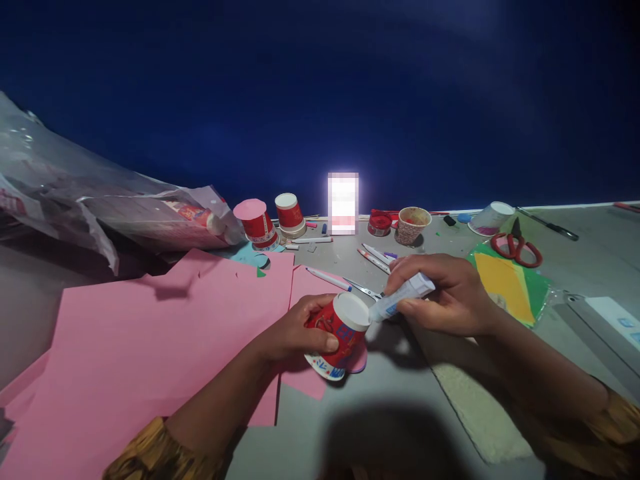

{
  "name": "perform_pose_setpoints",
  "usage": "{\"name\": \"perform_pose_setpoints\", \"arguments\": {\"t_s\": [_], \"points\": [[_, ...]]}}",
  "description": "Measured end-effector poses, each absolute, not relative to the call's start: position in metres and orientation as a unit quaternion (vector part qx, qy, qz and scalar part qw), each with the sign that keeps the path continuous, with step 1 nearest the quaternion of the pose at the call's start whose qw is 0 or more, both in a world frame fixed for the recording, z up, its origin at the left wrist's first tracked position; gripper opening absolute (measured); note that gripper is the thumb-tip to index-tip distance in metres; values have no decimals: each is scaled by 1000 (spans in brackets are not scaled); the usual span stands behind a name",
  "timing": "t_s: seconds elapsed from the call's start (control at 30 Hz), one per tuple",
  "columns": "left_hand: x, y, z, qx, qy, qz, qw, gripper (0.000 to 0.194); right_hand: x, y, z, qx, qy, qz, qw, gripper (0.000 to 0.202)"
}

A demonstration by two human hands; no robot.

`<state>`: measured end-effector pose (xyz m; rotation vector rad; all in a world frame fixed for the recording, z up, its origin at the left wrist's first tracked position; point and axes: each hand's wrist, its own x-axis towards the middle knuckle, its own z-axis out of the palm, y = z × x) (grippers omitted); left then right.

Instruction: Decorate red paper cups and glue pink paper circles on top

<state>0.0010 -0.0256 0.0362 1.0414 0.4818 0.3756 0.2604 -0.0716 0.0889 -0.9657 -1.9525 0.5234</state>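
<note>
My left hand (305,330) is wrapped round a red paper cup (336,333) with printed patterns, held upside down and tilted, its white base facing up. In my right hand (445,293) is a pale glue tube (405,297), its nozzle end at the edge of the cup's base. Below the cup, a round pink paper piece (357,362) partly shows. Scissors (363,289) and a white marker (329,279) lie just behind the cup. Large pink paper sheets (175,340) spread under and beside my left forearm.
At the back stand red paper cups (290,212), one pink-topped cup (255,223), a stained cup (414,225) and a red jar (380,223). Red-handled scissors (517,250) rest near yellow paper (503,287) at right. A plastic bag (115,207) bulges at left.
</note>
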Motion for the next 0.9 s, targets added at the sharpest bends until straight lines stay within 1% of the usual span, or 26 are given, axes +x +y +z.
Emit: {"name": "perform_pose_setpoints", "arguments": {"t_s": [0.13,0.23,0.37,0.53,0.63,0.77,0.9], "points": [[3,-27,36,499,235,155,820,50,255,-74,87,-338,-789,257,445,7],[5,-30,35,533,237,128,802,47,248,-75,85,-309,-801,261,441,8],[6,-36,39,562,251,91,783,46,244,-73,83,-337,-794,251,440,7],[8,-43,49,599,292,51,744,36,243,-68,84,-402,-763,269,430,4],[9,-44,48,590,290,89,749,35,244,-63,83,-456,-723,286,433,5],[9,-41,43,571,262,193,754,44,247,-57,81,-504,-677,298,446,14],[7,-35,41,570,280,250,730,45,252,-56,82,-534,-661,284,444,18]]}}
